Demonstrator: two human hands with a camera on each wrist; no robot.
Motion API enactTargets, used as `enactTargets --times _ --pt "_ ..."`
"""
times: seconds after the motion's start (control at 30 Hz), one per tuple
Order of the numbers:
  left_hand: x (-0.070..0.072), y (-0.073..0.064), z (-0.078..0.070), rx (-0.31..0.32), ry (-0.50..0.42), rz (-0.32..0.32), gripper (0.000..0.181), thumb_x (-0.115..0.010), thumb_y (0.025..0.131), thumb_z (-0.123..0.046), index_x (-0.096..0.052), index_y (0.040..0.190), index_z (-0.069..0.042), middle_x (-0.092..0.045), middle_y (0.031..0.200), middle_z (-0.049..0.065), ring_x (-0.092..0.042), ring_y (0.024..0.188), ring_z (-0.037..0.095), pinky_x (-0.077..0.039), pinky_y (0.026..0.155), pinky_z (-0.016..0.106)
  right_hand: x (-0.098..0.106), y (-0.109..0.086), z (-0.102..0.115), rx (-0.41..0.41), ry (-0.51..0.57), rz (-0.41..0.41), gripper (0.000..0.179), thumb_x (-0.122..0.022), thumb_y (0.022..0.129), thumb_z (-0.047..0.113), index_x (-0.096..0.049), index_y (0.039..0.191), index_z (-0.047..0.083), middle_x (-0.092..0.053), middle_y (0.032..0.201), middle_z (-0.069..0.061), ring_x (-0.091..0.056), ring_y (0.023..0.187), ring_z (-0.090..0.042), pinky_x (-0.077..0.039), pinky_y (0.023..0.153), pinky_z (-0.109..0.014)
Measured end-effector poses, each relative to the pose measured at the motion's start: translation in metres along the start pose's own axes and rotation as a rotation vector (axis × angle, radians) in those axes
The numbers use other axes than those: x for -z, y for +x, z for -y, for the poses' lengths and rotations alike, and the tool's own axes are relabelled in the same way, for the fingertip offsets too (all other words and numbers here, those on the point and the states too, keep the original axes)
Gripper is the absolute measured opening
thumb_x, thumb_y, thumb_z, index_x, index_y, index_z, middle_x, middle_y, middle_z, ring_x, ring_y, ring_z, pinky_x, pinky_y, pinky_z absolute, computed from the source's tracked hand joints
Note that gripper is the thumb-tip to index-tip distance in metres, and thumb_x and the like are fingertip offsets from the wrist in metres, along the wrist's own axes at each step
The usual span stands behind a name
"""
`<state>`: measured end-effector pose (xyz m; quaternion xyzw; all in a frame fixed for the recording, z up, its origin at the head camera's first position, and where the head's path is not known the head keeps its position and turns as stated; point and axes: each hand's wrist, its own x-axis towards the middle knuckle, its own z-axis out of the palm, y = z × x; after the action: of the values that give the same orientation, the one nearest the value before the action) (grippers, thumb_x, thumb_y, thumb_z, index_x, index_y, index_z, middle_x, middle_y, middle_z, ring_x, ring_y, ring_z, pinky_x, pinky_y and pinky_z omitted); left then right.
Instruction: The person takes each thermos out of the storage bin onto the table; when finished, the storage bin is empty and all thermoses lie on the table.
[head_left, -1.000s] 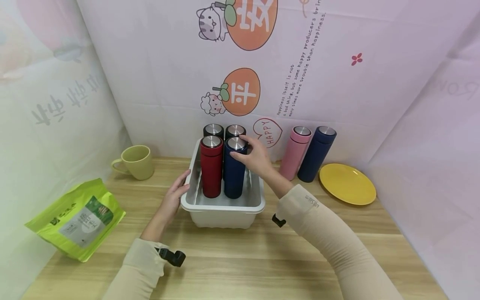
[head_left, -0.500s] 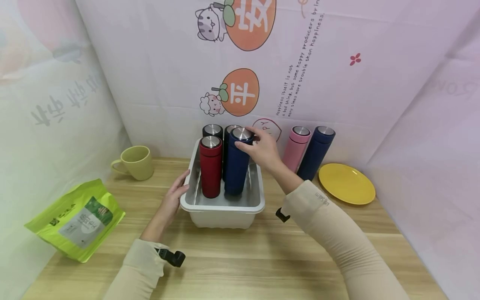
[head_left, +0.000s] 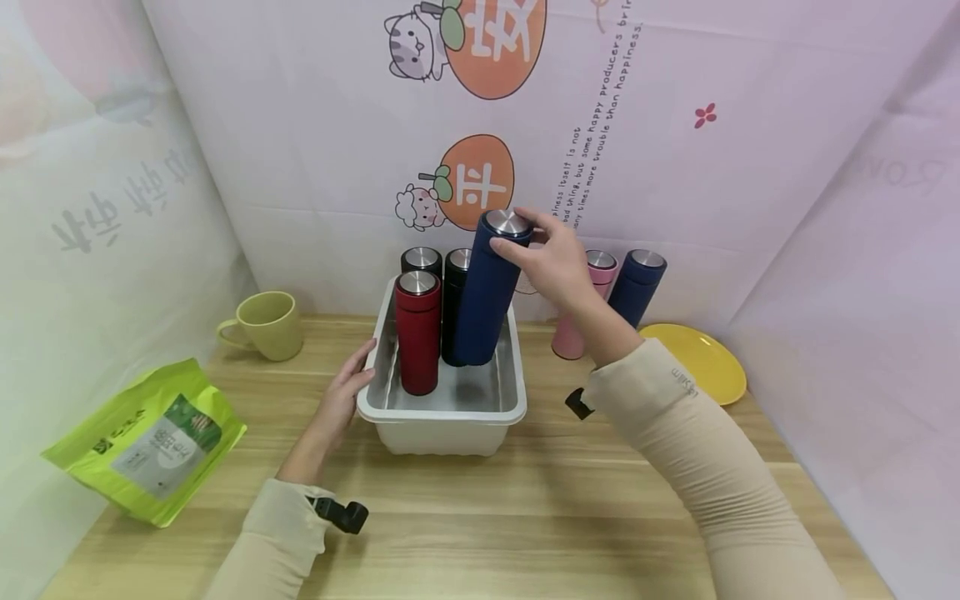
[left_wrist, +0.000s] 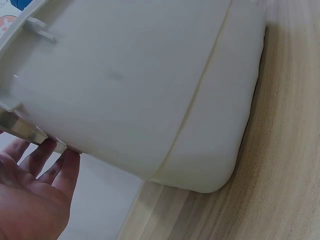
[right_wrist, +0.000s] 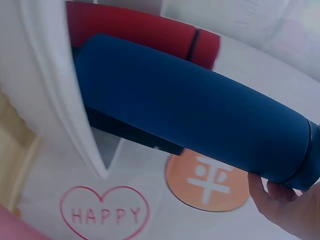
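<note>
In the head view, a dark blue thermos bottle (head_left: 487, 287) hangs tilted above the white plastic bin (head_left: 442, 433). My right hand (head_left: 551, 258) grips it near its silver-topped lid. The right wrist view shows the fingers (right_wrist: 270, 202) at the blue bottle's (right_wrist: 200, 112) lid end. My left hand (head_left: 348, 387) rests against the bin's left side at the rim; in the left wrist view its fingertips (left_wrist: 67, 165) touch the edge under the rim. A red thermos (head_left: 418, 333) and two black thermoses (head_left: 452, 308) stand in the bin. The black ones are partly hidden.
Behind the right forearm stand a pink thermos (head_left: 570, 337) and another blue thermos (head_left: 637, 287), with a yellow plate (head_left: 720, 367) beside them. A yellow-green mug (head_left: 273, 325) and a green pouch (head_left: 150, 446) stand on the left. White printed sheets (head_left: 315, 167) enclose the table.
My right hand has lifted the blue thermos from the bin's floor, moving it up, back and slightly right, and it has tilted. My left hand has stayed at the bin's side.
</note>
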<state>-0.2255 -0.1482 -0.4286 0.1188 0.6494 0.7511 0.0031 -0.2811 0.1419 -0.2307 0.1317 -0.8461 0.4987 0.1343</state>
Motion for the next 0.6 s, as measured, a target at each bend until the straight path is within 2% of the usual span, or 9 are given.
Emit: enactTargets --times 0.27,0.6 --pt "0.000 0.000 0.001 -0.015 -0.005 0.003 0.054 -0.034 0.101 -0.003 -0.017 0.151 0.008 -0.005 0.160 0.020 -0.004 0.145 0.030 -0.006 0.115 0.045 0.023 0.006 0.017 0.027 0.053 -0.023 0.062 -0.074 0.087 0.028 -0.051 0.143 0.012 -0.052 0.135 -0.005 -0.054 0.112 -0.019 -0.047 0.088 -0.033" --pt "0.000 0.001 0.001 -0.018 -0.019 0.001 0.054 -0.034 0.101 -0.003 -0.017 0.151 0.008 -0.005 0.160 0.020 -0.003 0.145 0.029 -0.006 0.115 0.043 0.056 0.008 0.025 -0.016 0.048 -0.145 0.060 -0.073 0.088 0.031 -0.052 0.142 0.017 -0.052 0.133 -0.006 -0.054 0.108 -0.018 -0.048 0.087 -0.031"
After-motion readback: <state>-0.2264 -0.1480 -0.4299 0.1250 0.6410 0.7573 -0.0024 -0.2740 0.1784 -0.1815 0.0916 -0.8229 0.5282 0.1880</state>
